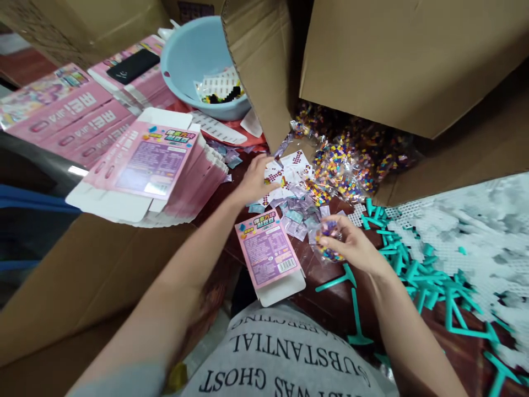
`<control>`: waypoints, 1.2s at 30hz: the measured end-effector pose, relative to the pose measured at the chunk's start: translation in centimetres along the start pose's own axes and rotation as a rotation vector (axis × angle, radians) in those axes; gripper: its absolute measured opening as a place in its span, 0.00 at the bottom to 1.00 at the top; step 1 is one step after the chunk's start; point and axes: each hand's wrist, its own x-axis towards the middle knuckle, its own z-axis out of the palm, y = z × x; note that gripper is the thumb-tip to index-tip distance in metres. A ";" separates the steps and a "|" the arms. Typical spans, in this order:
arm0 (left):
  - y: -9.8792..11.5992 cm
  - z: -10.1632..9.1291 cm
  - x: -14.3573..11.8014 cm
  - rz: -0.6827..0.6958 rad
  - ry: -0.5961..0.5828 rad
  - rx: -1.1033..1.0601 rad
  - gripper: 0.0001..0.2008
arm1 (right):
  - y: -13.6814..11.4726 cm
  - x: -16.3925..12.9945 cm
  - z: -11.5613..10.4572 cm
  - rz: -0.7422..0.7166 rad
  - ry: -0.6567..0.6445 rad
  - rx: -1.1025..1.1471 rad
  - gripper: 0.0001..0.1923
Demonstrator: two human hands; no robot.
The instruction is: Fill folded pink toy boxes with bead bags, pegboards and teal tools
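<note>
Writing, flat cartons: "MEI JIA" reads in large white letters on the side panels of the flattened pink cartons (70, 118) at the upper left.
Writing, carton stack: the fanned stack of unfolded pink cartons (155, 165) shows a purple print panel; the text is too small to read.
Writing, small box: the assembled pink box (268, 256) near the body carries a purple panel and a barcode; its characters are not legible.
Writing, shirt: "SUBSTANTIAL" and "WAS GHOST" print on the grey shirt (285, 358), seen upside down.
Left hand (258, 179): fingers spread and laid flat on the white pattern cards (291, 165) at the table centre; nothing gripped.
Right hand (351, 242): fingers curled around a clear bag of coloured beads (328, 240), thumb on top, the bag at the fingertips, just right of the small box.
Around: a heap of bead bags (347, 165) spills from a cardboard box (413, 60); teal plastic tools (417, 275) and white pegboard grids (467, 231) at right.
Far side: blue bowl (194, 60) holding a bagged kit; black phone (133, 66) on the cartons.
</note>
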 end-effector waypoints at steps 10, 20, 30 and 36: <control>0.2 -4.8 4.9 -0.040 -0.063 0.254 0.11 | 0.3 -2.9 -2.5 -0.148 -0.182 -0.074 0.11; 7.7 -0.3 -7.5 0.307 -0.296 -0.135 0.11 | -2.0 -1.8 -0.9 -0.289 -0.034 -0.036 0.19; 0.4 -1.1 -10.0 0.747 -0.750 0.463 0.56 | -2.3 -12.1 -16.6 0.292 0.259 0.013 0.22; 3.8 0.8 -9.4 0.701 -0.711 0.542 0.60 | 0.9 -3.8 -10.6 0.306 0.225 -0.256 0.18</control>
